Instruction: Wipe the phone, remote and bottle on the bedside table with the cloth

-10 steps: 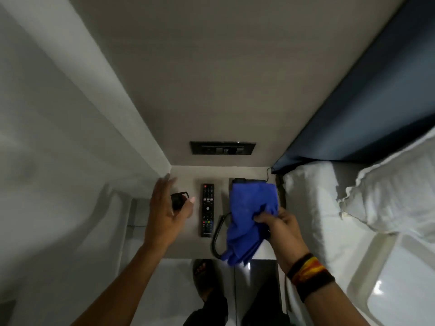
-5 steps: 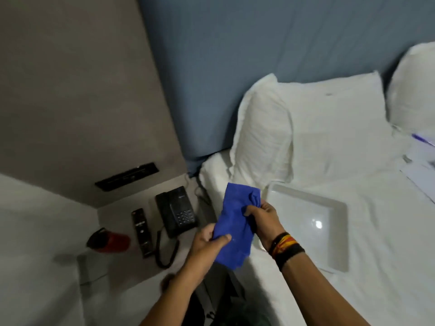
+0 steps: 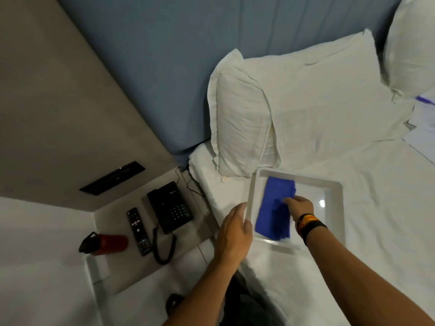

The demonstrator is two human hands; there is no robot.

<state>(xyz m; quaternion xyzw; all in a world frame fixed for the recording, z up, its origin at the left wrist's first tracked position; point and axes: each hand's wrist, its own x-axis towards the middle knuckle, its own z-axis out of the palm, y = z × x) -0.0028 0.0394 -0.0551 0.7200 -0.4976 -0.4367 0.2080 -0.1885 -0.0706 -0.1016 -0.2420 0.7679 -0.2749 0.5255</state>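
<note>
I see my right hand with fingers closed on the blue cloth in the white tray at centre right; my left hand, fingers open, rests at the tray's edge. The phone, remote and bottle sit on the table at lower left. A snagged cloth could drag the tray across the bed.

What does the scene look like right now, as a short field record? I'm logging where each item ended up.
cloth: blue cloth, folded, lying in the white tray on the bed
right hand: right hand, fingers on the cloth
left hand: left hand, open, at the tray's near edge
phone: black phone on the bedside table
remote: remote beside the phone
bottle: red bottle lying on its side
</note>
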